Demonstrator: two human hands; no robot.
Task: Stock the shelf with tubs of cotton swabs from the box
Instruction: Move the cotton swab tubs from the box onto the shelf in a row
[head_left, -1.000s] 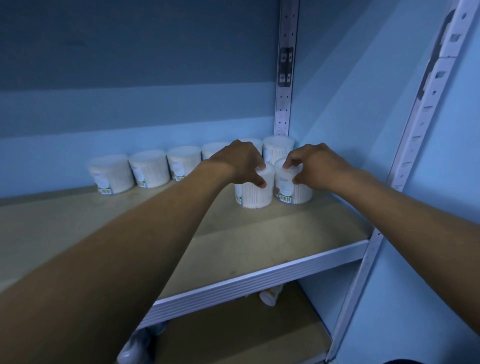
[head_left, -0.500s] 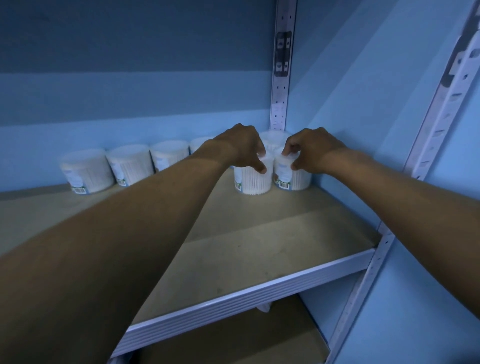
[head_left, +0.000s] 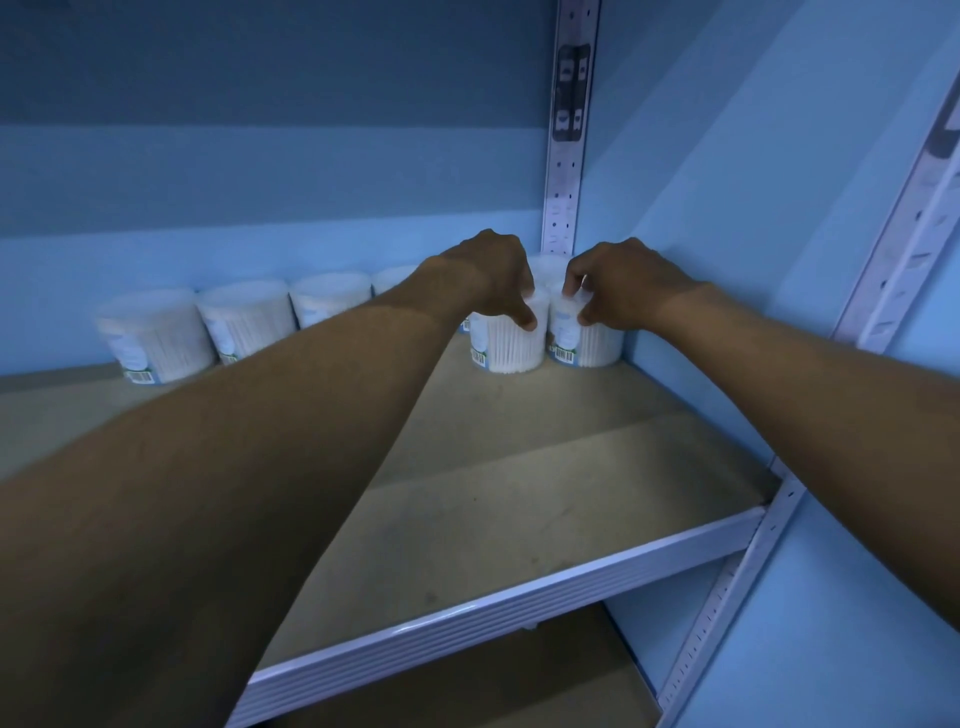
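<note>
Centre frame, left hand and right hand each grip a tub, seating both against the shelf corner to start a second row.

I can read no words or numbers anywhere. Barcodes show low on the two front tubs, at frame centre and just right of it, and on the far-left tub; their digits are too blurred to read.
</note>
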